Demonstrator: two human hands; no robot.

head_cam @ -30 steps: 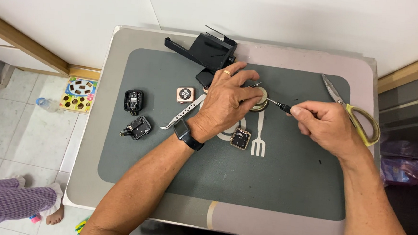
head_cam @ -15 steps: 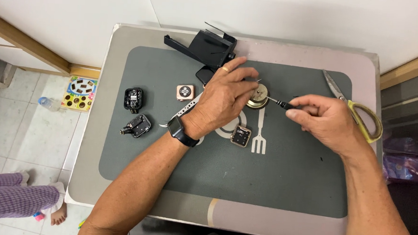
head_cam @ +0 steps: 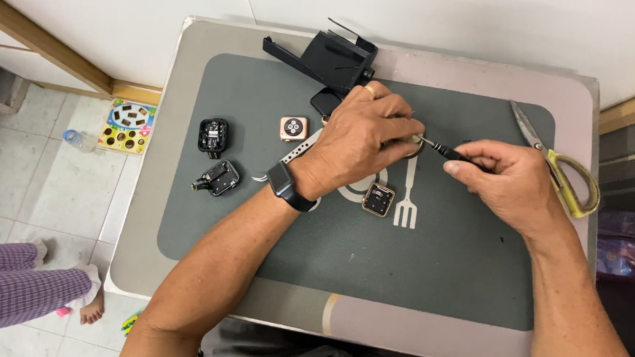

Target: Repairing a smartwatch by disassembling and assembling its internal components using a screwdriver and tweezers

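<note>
Bright, even overhead light, soft short shadows under the forearms, sharp focus throughout, slight wide-angle bending at edges.

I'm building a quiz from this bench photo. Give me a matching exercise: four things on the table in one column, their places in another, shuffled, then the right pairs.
Things
1. scissors
2. screwdriver
3. square watch case
4. black holder

Places
A. at the far edge of the mat, beyond the left hand
B. pinched in the right hand
C. at the right edge of the mat
D. on the mat beside the printed fork

Pairs: 1-C, 2-B, 3-D, 4-A
</note>
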